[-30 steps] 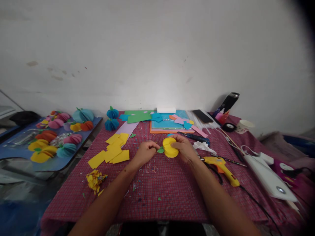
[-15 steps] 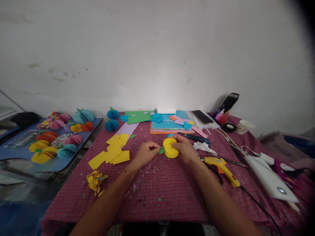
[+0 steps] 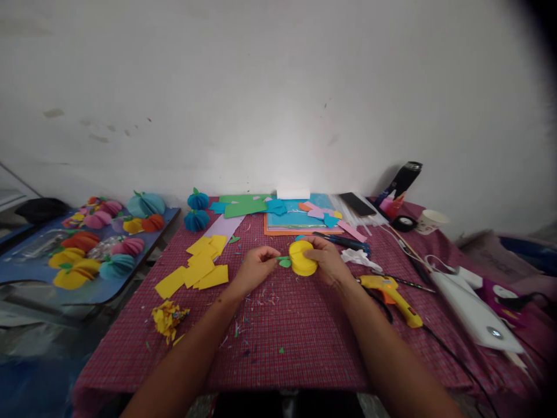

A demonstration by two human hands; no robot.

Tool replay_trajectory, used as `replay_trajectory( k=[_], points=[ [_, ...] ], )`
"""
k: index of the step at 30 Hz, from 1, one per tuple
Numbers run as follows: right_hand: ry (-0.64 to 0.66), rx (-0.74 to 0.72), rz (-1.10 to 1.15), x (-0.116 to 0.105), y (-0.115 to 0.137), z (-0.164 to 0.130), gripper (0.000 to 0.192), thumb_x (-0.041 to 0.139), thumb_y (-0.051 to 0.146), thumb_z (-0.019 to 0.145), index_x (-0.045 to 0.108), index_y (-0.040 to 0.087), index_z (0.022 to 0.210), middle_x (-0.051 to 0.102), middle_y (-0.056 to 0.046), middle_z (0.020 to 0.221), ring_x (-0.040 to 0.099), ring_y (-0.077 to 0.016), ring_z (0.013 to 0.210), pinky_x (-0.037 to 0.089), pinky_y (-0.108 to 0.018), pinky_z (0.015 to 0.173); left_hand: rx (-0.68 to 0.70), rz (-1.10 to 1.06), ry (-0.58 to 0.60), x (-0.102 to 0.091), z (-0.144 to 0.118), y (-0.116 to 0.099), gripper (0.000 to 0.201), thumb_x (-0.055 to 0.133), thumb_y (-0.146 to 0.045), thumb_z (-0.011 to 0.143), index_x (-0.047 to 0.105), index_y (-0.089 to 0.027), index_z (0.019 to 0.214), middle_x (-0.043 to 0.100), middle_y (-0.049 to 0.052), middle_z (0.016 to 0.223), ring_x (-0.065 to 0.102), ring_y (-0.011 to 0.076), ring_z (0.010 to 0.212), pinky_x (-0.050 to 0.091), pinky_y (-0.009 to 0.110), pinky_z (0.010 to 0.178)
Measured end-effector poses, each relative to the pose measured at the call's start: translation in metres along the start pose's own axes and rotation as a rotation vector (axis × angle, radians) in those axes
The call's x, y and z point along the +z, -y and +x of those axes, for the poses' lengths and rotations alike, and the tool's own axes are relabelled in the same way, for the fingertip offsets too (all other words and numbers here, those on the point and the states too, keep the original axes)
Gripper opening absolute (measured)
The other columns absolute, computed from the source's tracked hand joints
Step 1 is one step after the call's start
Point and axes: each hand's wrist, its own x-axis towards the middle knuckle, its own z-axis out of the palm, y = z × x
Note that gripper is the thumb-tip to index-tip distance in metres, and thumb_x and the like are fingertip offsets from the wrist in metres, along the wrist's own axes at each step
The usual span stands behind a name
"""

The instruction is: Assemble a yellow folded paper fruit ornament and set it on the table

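Observation:
My right hand (image 3: pixel 328 262) grips a stack of round yellow paper discs (image 3: pixel 301 258) just above the red checked tablecloth (image 3: pixel 287 325). My left hand (image 3: pixel 256 267) pinches a small green paper leaf and stem (image 3: pixel 284 261) and holds it against the left edge of the yellow stack. Both forearms reach in from the bottom of the view.
Yellow paper squares (image 3: pixel 198 267) and a crumpled yellow scrap pile (image 3: pixel 169 318) lie left of my hands. A yellow glue gun (image 3: pixel 391 293), scissors (image 3: pixel 343 241), coloured paper sheets (image 3: pixel 296 217), a paper cup (image 3: pixel 430 220) and a bottle (image 3: pixel 404 179) sit right and behind. Finished paper fruits (image 3: pixel 100 244) fill a blue board.
The hands and yellow stack have shifted very slightly; the green leaf now shows its stem pressed at the stack's edge. The view tilted a little.

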Motion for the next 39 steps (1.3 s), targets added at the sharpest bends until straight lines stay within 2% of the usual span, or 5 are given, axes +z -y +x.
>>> replay_trajectory(
  k=[6,18,26,33,39],
  points=[
    [-0.008,-0.008,0.007,-0.003,-0.001,0.001,0.030,0.071,0.014,0.057,0.068,0.017,0.087,0.072,-0.003,0.080,0.062,-0.0166,0.065,0.048,-0.028,0.060,-0.001,0.030,-0.050,-0.003,0.001,0.000,0.018,0.065,-0.022,0.074,0.072,-0.018,0.090,0.069,0.002,0.078,0.058,0.0135,0.066,0.041,0.023,0.061],
    [-0.017,-0.015,0.006,-0.003,0.000,0.002,0.030,0.071,0.014,0.057,0.068,0.018,0.087,0.072,-0.002,0.080,0.062,-0.0166,0.064,0.048,-0.028,0.061,0.008,0.023,-0.064,-0.003,0.000,-0.004,0.016,0.062,-0.021,0.074,0.071,-0.018,0.087,0.067,0.001,0.075,0.056,0.0123,0.062,0.040,0.024,0.059],
    [-0.012,-0.016,0.015,-0.005,-0.002,0.003,0.030,0.069,0.012,0.058,0.068,0.017,0.088,0.072,-0.002,0.079,0.062,-0.0160,0.064,0.047,-0.028,0.060,-0.006,-0.094,-0.127,-0.001,0.000,-0.007,0.013,0.065,-0.018,0.070,0.069,-0.017,0.083,0.066,0.000,0.072,0.057,0.0122,0.064,0.043,0.023,0.062],
    [-0.006,-0.022,0.026,-0.007,-0.004,0.004,0.029,0.069,0.012,0.059,0.068,0.017,0.088,0.072,-0.003,0.081,0.063,-0.0167,0.065,0.046,-0.028,0.060,-0.048,-0.348,-0.069,-0.002,-0.001,-0.013,0.017,0.072,-0.020,0.067,0.068,-0.016,0.084,0.065,-0.001,0.069,0.059,0.0118,0.063,0.045,0.024,0.063],
    [-0.001,-0.026,0.036,-0.007,-0.004,0.004,0.028,0.069,0.011,0.060,0.068,0.017,0.088,0.072,-0.003,0.081,0.062,-0.0156,0.064,0.046,-0.027,0.060,-0.030,-0.366,-0.060,-0.002,0.000,-0.010,0.018,0.072,-0.022,0.071,0.068,-0.015,0.087,0.066,0.000,0.069,0.060,0.0117,0.063,0.044,0.024,0.063]
  ],
)
